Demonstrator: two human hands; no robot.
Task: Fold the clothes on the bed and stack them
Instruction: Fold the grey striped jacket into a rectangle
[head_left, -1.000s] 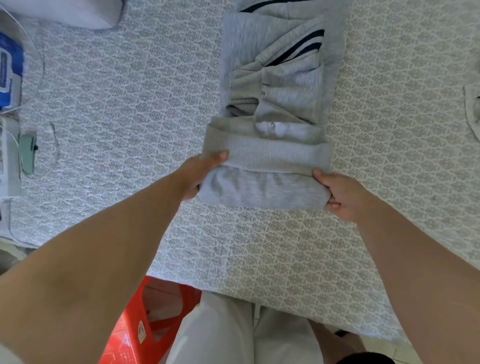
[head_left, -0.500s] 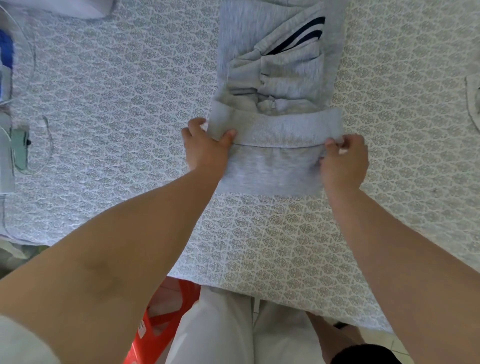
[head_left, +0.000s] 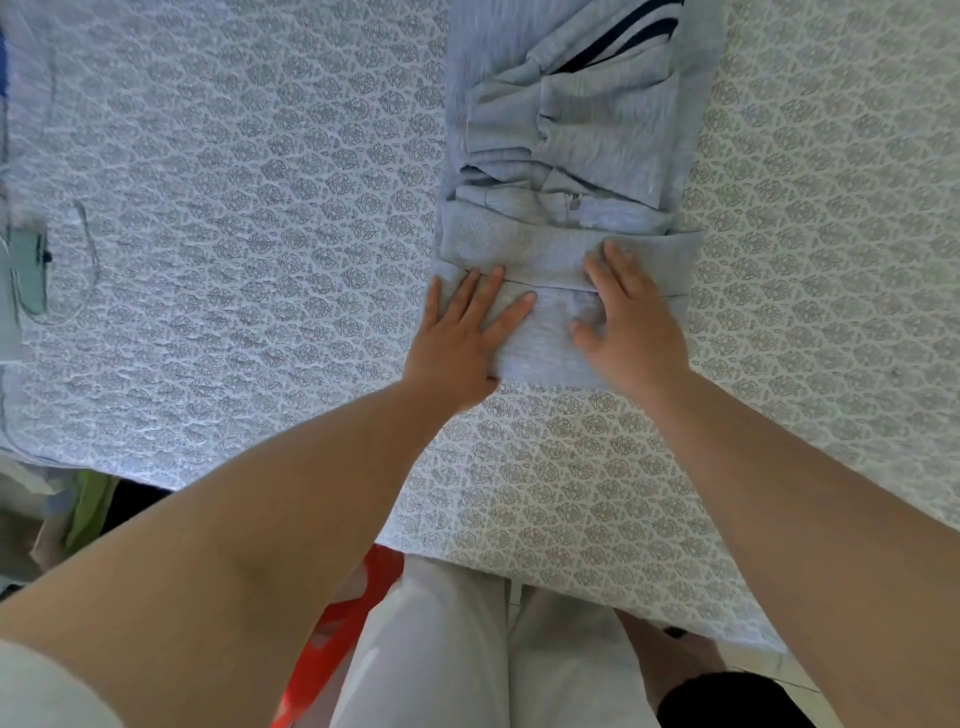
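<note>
Both hands lie flat on the folded near end of a grey garment: the left hand with straight, spread fingers pressing the left part of the fold, the right hand beside it with fingers extended over the ribbed band that crosses the fold; neither hand grips anything. That garment, a grey sweatshirt-like piece with dark stripes near its far end, stretches away from the hands along the bed, its middle bunched in loose pleats, and its top is cut off by the frame's edge. A small zip pull shows just beyond the band. No brand, label or readable writing is visible on the cloth. The bed wears a pale quilted cover with a repeating floral pattern. At the left edge a small greenish device with a thin cord lies on the cover, blurred and hard to identify. Below the bed's near edge are the person's white trousers, part of a red plastic stool, and something dark at the bottom right that I cannot make out.
</note>
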